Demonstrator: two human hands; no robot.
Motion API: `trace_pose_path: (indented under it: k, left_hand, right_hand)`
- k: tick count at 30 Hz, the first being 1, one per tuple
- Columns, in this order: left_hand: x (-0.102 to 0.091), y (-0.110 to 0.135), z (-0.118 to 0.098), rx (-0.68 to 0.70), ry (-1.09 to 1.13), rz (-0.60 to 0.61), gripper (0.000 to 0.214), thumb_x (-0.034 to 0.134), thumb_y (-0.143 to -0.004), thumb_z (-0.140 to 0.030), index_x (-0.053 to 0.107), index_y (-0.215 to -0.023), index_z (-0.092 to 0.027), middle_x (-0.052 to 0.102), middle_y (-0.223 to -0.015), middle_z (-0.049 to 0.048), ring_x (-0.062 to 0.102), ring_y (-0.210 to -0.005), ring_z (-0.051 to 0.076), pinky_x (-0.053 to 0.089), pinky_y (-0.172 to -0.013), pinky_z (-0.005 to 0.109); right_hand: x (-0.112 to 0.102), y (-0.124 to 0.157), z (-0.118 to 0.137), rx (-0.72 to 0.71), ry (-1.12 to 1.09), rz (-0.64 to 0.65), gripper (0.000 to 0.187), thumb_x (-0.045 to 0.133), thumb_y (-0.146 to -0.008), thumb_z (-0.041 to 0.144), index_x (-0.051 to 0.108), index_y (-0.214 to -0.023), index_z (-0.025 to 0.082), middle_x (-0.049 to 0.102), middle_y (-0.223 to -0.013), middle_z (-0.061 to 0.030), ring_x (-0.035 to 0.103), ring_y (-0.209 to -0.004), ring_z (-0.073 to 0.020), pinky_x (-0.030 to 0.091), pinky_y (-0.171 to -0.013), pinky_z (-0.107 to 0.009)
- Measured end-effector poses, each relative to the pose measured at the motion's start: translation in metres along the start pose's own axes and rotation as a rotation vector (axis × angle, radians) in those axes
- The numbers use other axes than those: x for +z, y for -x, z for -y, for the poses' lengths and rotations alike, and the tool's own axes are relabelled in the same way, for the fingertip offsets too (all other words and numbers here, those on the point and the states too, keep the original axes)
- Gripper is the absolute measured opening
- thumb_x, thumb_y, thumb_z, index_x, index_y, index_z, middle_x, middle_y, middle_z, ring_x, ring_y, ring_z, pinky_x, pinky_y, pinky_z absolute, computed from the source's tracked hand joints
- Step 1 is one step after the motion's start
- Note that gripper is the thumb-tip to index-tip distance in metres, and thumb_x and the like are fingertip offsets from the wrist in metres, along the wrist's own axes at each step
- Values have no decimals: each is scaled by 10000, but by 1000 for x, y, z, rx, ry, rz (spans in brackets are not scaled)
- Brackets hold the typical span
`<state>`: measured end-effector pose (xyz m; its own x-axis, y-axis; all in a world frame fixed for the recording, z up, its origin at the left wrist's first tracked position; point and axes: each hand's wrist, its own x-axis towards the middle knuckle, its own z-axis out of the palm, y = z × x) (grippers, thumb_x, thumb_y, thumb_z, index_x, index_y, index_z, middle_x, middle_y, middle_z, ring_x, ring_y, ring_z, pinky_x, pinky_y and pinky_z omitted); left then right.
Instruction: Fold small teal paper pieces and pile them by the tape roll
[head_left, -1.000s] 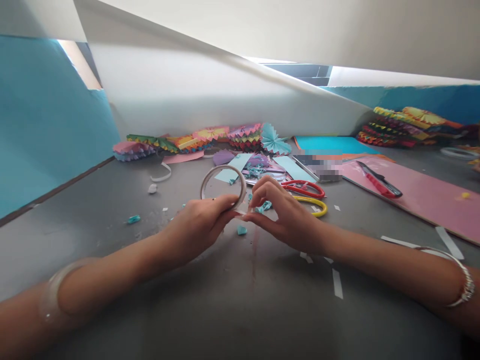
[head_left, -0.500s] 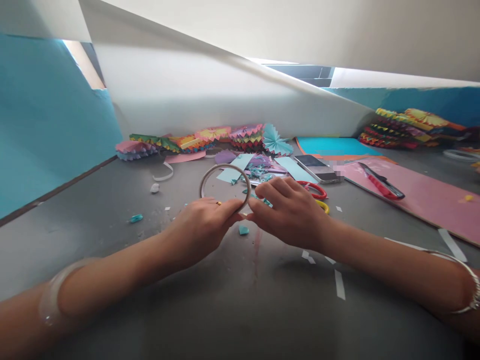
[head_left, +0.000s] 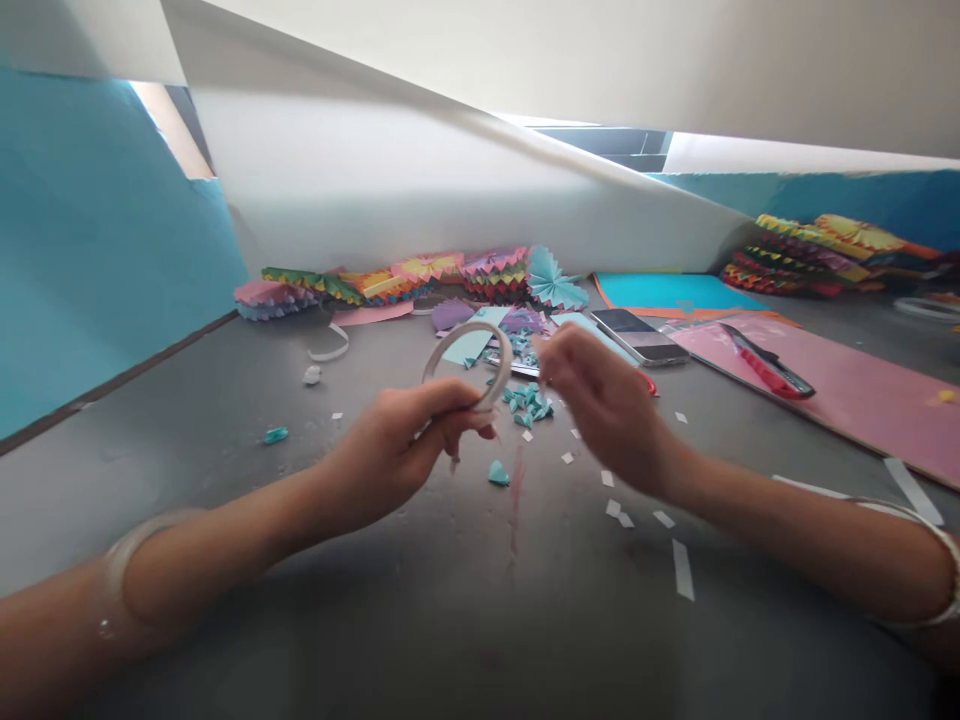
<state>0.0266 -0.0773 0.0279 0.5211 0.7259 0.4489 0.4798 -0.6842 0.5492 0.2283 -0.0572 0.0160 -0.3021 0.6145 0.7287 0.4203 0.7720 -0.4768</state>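
My left hand (head_left: 420, 430) grips a thin, off-white roll of tape (head_left: 503, 370) at its lower edge, holding the ring upright above the table. To the right of the roll is my right hand (head_left: 592, 400), its fingers curled together and a little blurred; what they pinch, if anything, I cannot make out. Folded teal paper bits (head_left: 527, 403) lie on the table between and beyond the hands. Nearer to me is one single teal piece (head_left: 498, 473). Red scissors (head_left: 648, 382) are mostly hidden behind the right hand.
A phone (head_left: 640, 336) lies behind the right hand. Farther right, a red-and-black cutter (head_left: 766, 362) rests on a pink board (head_left: 862, 385). Pleated paper decorations (head_left: 495, 275) line the back wall. Small white scraps (head_left: 682, 570) are scattered on the grey table (head_left: 480, 620).
My right hand has drawn away from the roll, up and to the right. The roll has shifted slightly right and turned in my left hand, showing more of its band.
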Motion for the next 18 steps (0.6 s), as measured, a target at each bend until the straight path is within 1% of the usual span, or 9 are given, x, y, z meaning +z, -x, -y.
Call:
trace_pose_path:
  k: [2,3,5,8,10,12,14,16,18]
  left_hand:
    - [-3,-3,14,-15,-72,-104,180,394,-906,-204,572,-910,-182,663,-795,15,593,-666,124,486,-641,241]
    - [-5,-6,24,-15,-167,-165,190,398,-907,-223,580,-937,-177,665,-833,33,602,-755,149,480,-728,275]
    - [-9,-12,44,8,-438,-179,222,425,-892,-260,622,-949,-175,655,-948,77,558,-945,217,424,-856,355]
    - [-12,-20,65,-114,-652,31,245,444,-858,-202,671,-945,-177,646,-1024,119,542,-993,282,376,-881,461]
    - [-10,-22,66,-162,-681,51,246,469,-832,-184,667,-976,-159,626,-1075,149,525,-1044,320,352,-893,512]
    - [-7,-21,56,-135,-593,20,276,495,-835,-231,625,-1064,-149,589,-1139,151,496,-1105,305,348,-933,488]
    - [-2,-19,41,-82,-271,33,293,534,-833,-305,603,-1079,-162,585,-1128,116,516,-1084,240,389,-937,389]
    - [2,-18,27,-142,50,43,245,531,-843,-345,603,-1022,-193,613,-1061,67,556,-1004,194,444,-865,314]
    - [5,-16,18,-238,221,7,198,498,-866,-352,600,-895,-184,629,-928,39,578,-856,158,471,-757,268]
  right_hand:
    - [-5,0,-7,171,-30,-17,269,367,-941,328,450,-720,200,395,-648,26,382,-592,-99,338,-549,-244]
    - [-6,1,-9,198,-50,14,272,371,-938,350,480,-741,197,407,-659,22,396,-605,-99,346,-557,-243]
    - [-6,2,-11,172,-83,144,268,343,-947,332,547,-846,190,477,-747,-1,459,-703,-112,393,-649,-256]
    - [-2,5,-9,116,-133,331,272,336,-946,261,553,-1094,191,539,-944,-43,499,-878,-137,417,-796,-299]
    - [1,7,-9,142,-136,412,338,363,-931,219,478,-1248,201,522,-963,-46,499,-853,-133,432,-800,-312]
    - [2,8,-10,159,-134,457,420,388,-916,197,397,-1336,221,497,-923,-32,488,-802,-124,445,-786,-314]
    - [2,9,-11,148,-151,490,468,394,-912,191,340,-1374,248,481,-917,-25,481,-799,-122,450,-792,-319]
    - [2,10,-11,126,-166,522,483,391,-914,194,316,-1384,278,470,-930,-22,479,-806,-122,455,-792,-317]
    - [3,11,-9,109,-148,558,489,390,-913,196,308,-1385,294,457,-951,-23,481,-805,-120,459,-791,-307]
